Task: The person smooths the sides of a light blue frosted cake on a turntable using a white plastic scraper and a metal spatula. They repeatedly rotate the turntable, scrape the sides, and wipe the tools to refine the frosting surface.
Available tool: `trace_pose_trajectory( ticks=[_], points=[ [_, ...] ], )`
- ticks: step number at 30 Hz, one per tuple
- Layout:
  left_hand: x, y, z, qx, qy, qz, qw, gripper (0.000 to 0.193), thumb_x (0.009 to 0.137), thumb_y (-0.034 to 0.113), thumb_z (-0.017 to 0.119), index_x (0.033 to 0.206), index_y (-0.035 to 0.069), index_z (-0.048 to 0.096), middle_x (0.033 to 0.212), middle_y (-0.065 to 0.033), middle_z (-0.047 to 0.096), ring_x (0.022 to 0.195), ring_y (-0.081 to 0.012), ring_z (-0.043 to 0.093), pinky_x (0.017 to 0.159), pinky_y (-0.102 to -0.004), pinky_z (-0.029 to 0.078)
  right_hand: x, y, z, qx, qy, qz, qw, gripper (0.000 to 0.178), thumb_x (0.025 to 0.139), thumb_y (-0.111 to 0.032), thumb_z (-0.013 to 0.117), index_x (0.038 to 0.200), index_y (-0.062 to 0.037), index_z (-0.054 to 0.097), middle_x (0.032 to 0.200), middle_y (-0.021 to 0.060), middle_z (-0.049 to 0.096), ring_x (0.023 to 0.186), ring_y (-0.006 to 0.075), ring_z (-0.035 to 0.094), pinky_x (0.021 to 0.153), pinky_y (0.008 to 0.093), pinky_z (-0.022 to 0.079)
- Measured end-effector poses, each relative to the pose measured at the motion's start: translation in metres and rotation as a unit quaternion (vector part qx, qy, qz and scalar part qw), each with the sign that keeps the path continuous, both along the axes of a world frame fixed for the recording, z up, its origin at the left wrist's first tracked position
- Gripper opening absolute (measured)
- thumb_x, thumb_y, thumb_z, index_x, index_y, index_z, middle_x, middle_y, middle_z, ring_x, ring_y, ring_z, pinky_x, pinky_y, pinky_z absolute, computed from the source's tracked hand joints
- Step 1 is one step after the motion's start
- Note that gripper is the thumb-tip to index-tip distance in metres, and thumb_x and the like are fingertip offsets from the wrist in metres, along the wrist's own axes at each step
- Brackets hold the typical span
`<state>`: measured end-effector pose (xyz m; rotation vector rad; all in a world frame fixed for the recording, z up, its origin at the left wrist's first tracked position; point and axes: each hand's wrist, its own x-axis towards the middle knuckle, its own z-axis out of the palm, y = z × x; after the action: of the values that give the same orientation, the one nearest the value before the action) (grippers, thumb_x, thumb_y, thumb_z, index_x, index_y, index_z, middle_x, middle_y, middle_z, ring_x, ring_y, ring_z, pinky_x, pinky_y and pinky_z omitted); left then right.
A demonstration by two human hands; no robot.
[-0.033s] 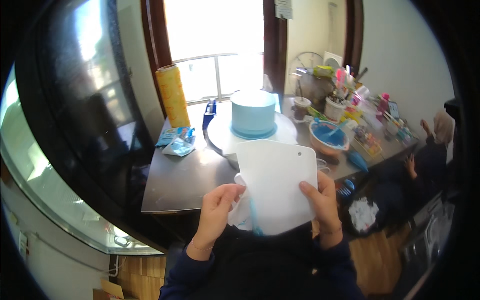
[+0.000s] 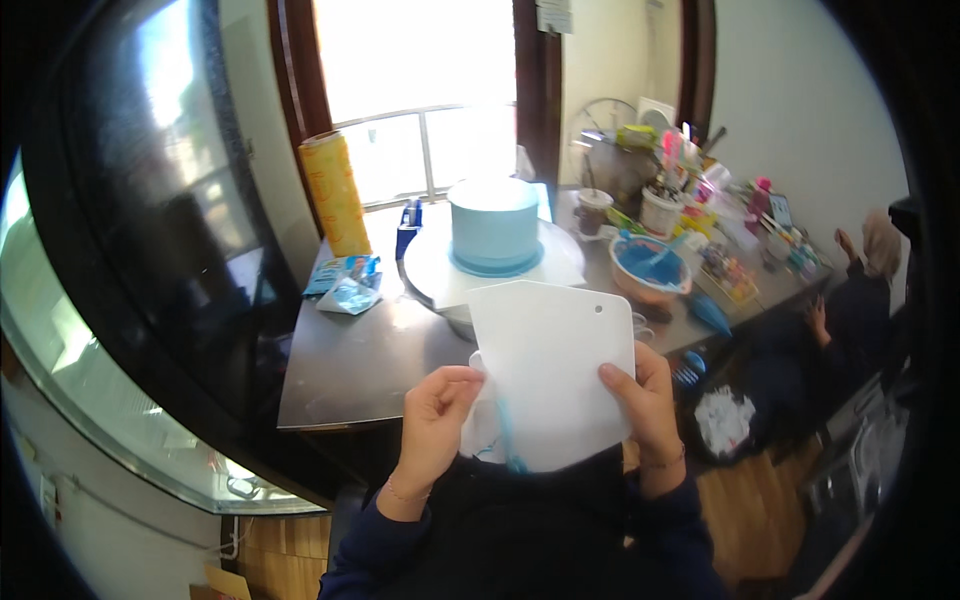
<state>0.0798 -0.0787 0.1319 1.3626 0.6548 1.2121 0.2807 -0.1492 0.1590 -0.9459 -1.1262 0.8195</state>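
Observation:
In front of my body I hold a white flat cake scraper (image 2: 555, 370) with a small hole in its upper right corner. Blue icing is smeared along its lower left edge. My right hand (image 2: 650, 405) grips its right side, thumb on the front face. My left hand (image 2: 435, 415) is closed on a white tissue (image 2: 482, 428) with blue marks, pressed at the scraper's left edge and partly hidden behind it. Beyond, a pale blue frosted cake (image 2: 495, 225) stands on a white round turntable (image 2: 425, 265), touched by neither hand.
A yellow roll (image 2: 335, 190) stands upright at the table's back left, near blue packets (image 2: 348, 285). On the right are a bowl of blue icing (image 2: 650, 268), a blue piping bag (image 2: 710, 315), a drink cup (image 2: 592, 212) and cluttered tools. Another person (image 2: 870, 290) is at far right.
The table and everything on it sit slightly further left in the picture. My hands keep their hold on the scraper and tissue.

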Motion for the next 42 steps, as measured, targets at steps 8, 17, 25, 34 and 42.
trace_pose_trajectory(
  ticks=[8, 17, 25, 34, 42],
  points=[
    [0.074, -0.015, -0.028, -0.085, -0.069, -0.178, 0.978, 0.017, 0.081, -0.002, 0.052, 0.098, -0.005, 0.052, 0.084, -0.0086, 0.062, 0.071, -0.0095, 0.058, 0.064, -0.0208, 0.046, 0.042, -0.051, -0.021, 0.007, -0.039, -0.076, 0.996, 0.026, 0.080, -0.011, 0.057, 0.102, 0.0034, 0.055, 0.090, 0.0042, 0.059, 0.079, 0.0080, 0.053, 0.071, 0.0214, 0.041],
    [0.129, -0.023, -0.050, 0.101, 0.058, -0.271, 0.955, 0.014, 0.080, 0.011, 0.056, 0.089, 0.001, 0.061, 0.077, -0.0041, 0.059, 0.067, -0.0119, 0.050, 0.062, -0.0243, 0.038, 0.070, -0.086, -0.039, 0.129, 0.046, -0.248, 0.959, 0.027, 0.080, -0.012, 0.057, 0.101, 0.0048, 0.055, 0.091, 0.0057, 0.060, 0.080, 0.0090, 0.053, 0.072, 0.0209, 0.041],
    [0.162, -0.027, -0.064, 0.297, 0.205, -0.312, 0.879, 0.012, 0.079, 0.013, 0.057, 0.086, 0.005, 0.063, 0.092, -0.0062, 0.058, 0.079, -0.0198, 0.047, 0.076, -0.0298, 0.034, 0.105, -0.120, -0.053, 0.175, 0.021, -0.415, 0.893, 0.027, 0.083, -0.014, 0.052, 0.105, 0.0027, 0.052, 0.097, 0.0079, 0.058, 0.087, 0.0136, 0.053, 0.079, 0.0241, 0.040],
    [0.223, -0.024, -0.124, 0.328, 0.264, -0.363, 0.831, 0.015, 0.075, 0.017, 0.061, 0.071, 0.003, 0.059, 0.071, -0.0092, 0.053, 0.076, -0.0249, 0.046, 0.070, -0.0336, 0.038, 0.155, -0.223, -0.082, 0.338, 0.327, -0.676, 0.567, 0.041, 0.086, -0.019, 0.047, 0.118, 0.0048, 0.038, 0.116, 0.0159, 0.048, 0.105, 0.0273, 0.048, 0.089, 0.0379, 0.039],
    [0.378, -0.028, -0.165, 0.262, 0.328, -0.398, 0.816, 0.021, 0.074, 0.020, 0.058, 0.081, 0.001, 0.062, 0.064, -0.0134, 0.058, 0.061, -0.0238, 0.057, 0.059, -0.0343, 0.044, 0.157, -0.215, -0.075, 0.351, 0.337, -0.721, 0.493, 0.041, 0.086, -0.017, 0.046, 0.119, 0.0051, 0.038, 0.116, 0.0161, 0.047, 0.106, 0.0283, 0.046, 0.090, 0.0380, 0.039]
  ],
)
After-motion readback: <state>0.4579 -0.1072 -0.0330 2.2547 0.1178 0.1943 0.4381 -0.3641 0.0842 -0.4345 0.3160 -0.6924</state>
